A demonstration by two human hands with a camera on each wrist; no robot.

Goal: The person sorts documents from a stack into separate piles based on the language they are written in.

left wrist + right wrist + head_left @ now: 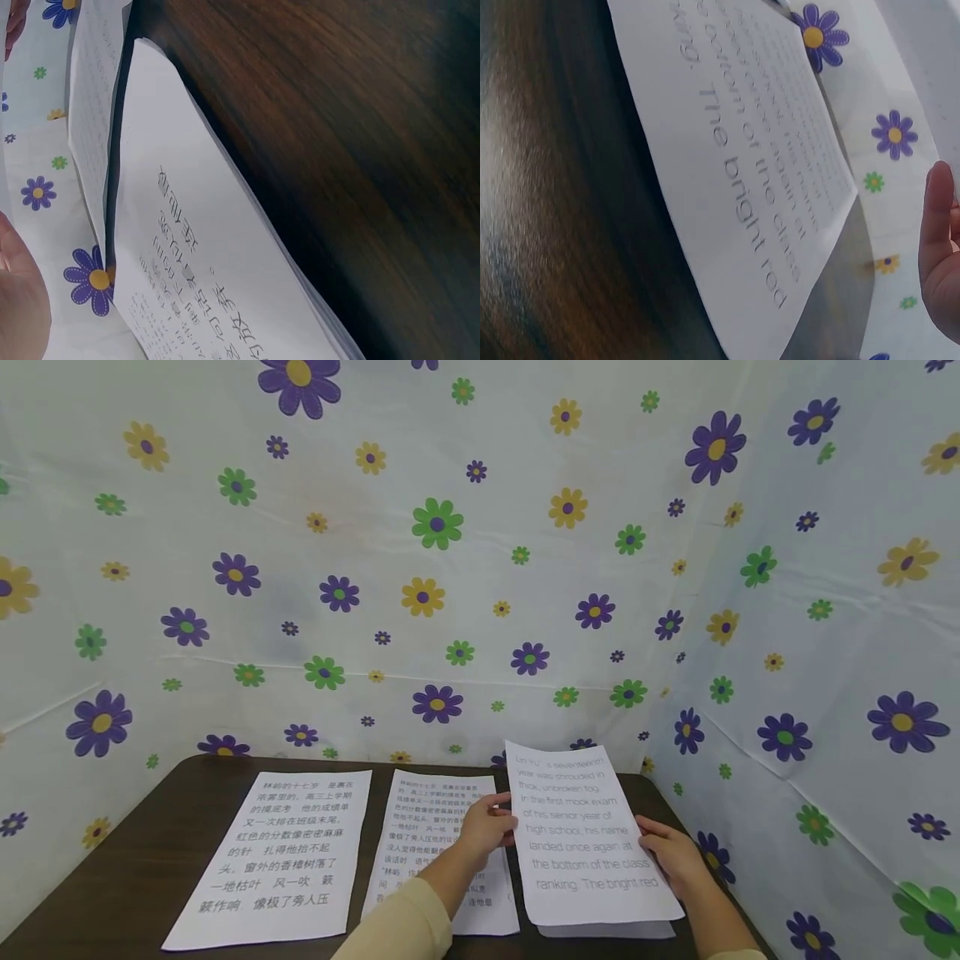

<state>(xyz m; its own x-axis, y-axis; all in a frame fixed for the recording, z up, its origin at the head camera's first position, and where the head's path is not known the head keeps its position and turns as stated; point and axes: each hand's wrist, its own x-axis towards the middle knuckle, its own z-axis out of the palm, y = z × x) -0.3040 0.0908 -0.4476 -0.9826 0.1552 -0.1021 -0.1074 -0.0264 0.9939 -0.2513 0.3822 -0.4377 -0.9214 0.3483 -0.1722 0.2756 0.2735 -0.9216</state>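
Both hands hold a white sheet of paper point(577, 835) printed with English text, tilted up above the table's right part. My left hand point(483, 835) pinches its left edge, and its fingertips are partly behind the sheet. At the right edge, my right hand point(675, 856) grips it with the thumb in front. Under it lies another sheet point(607, 931), mostly covered in the head view; the right wrist view shows English print on a lying sheet point(697, 150). Left of these lies a middle stack of sheets point(187, 187) with Chinese text, partly covered by my left forearm.
A larger-print Chinese sheet point(281, 860) lies at the left of the dark wooden table point(97, 877). White cloth walls point(495, 560) with purple, green and yellow flowers stand behind the table and on its right side.
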